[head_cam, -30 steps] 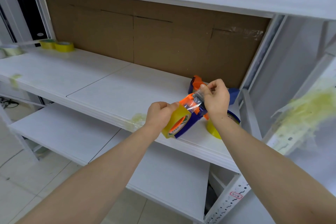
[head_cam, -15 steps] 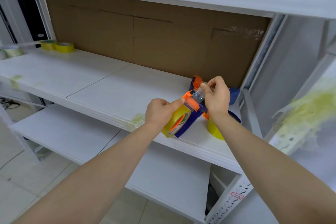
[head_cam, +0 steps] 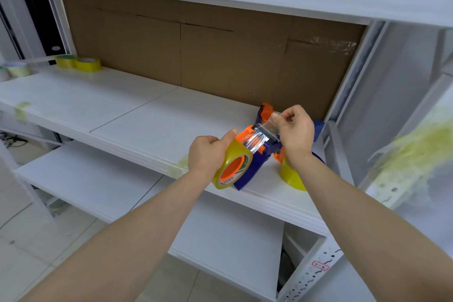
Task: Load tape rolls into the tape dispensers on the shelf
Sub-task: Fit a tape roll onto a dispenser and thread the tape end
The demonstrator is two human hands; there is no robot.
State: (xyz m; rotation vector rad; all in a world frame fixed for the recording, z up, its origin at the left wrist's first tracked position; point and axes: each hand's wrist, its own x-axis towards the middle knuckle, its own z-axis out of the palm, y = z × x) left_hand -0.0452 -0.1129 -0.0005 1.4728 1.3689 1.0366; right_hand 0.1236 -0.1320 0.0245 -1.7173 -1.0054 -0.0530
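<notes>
The left hand (head_cam: 208, 152) grips the yellow tape roll (head_cam: 231, 167), which sits in the blue-and-orange dispenser (head_cam: 247, 173) near the shelf's (head_cam: 147, 130) front edge. The dispenser's long axis runs up and rightward to its head. There the nearer right hand (head_cam: 296, 132) pinches the clear tape end (head_cam: 257, 139).

A creased brown cardboard sheet (head_cam: 220, 56) stands at the back. Pale floor tiles (head_cam: 29, 252) spread at lower left, black cables (head_cam: 12, 140) lying at their far left edge. A red-marked label (head_cam: 320, 265) sticks on a perforated post (head_cam: 301, 285).
</notes>
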